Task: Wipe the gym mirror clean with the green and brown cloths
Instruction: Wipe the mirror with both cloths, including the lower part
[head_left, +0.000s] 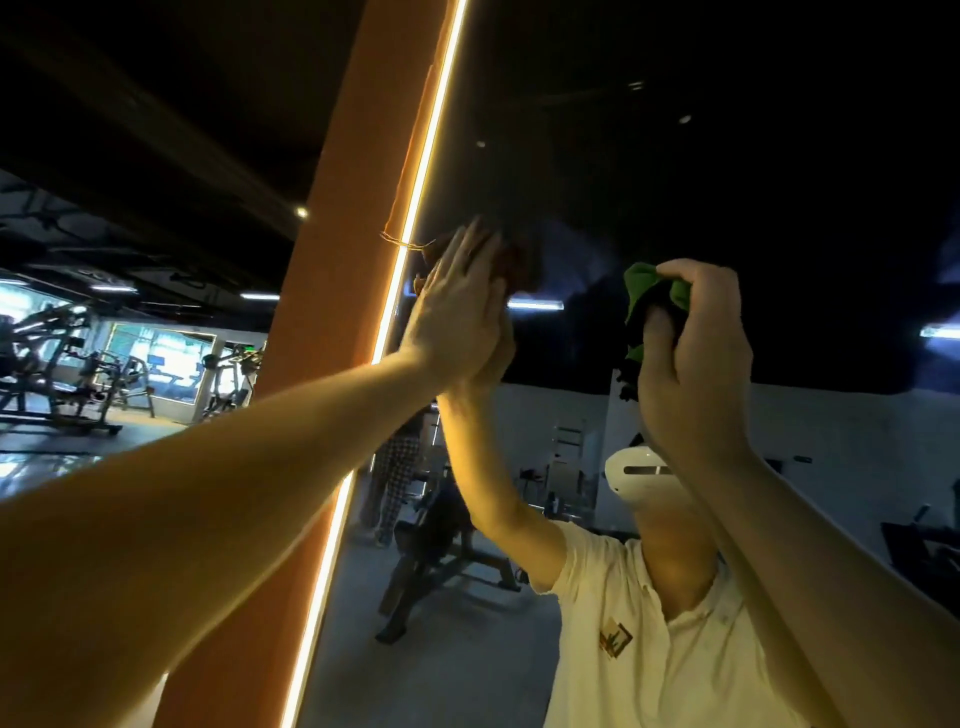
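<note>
Two bare forearms rise from the lower corners toward the mirror. The left hand is flat, fingers extended and together, pressing the brown cloth against the glass close to the mirror's left edge; only a dark, crumpled part of the cloth shows past the fingertips. The right hand is curled closed around the green cloth, bunched into a wad whose bright folds protrude to the left of the fingers, held up near the glass; contact with the mirror cannot be told. The two cloths are apart, at about the same height. A lit strip runs along the mirror's left edge, beside an orange pillar. In the glass appear the person's pale shirt, a white headset, a weight bench and a distant figure in checked trousers. Left of the pillar, far back, stand gym machines.
</note>
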